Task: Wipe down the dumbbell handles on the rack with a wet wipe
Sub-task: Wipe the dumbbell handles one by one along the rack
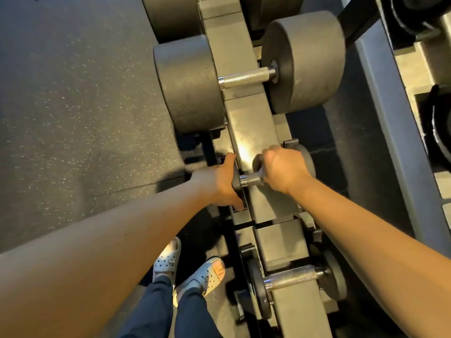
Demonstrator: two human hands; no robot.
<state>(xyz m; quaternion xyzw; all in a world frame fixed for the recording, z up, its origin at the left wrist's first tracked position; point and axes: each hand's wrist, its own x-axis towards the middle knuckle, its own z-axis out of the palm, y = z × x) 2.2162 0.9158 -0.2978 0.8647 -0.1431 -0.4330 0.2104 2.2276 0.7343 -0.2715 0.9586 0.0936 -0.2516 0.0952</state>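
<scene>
The left hand (217, 184) clasps the left end plate of a small dumbbell (308, 161) lying across the rack (246, 123), thumb hooked over the top. The right hand (283, 169) is curled in a fist round its knurled handle (251, 179), of which a short bare stretch shows between the two hands; whether a wipe sits under those fingers I cannot tell. Beyond the hands a big dumbbell (246, 78) rests on the same rack, and a third dumbbell (292, 279) lies nearer the person, under the right forearm.
</scene>
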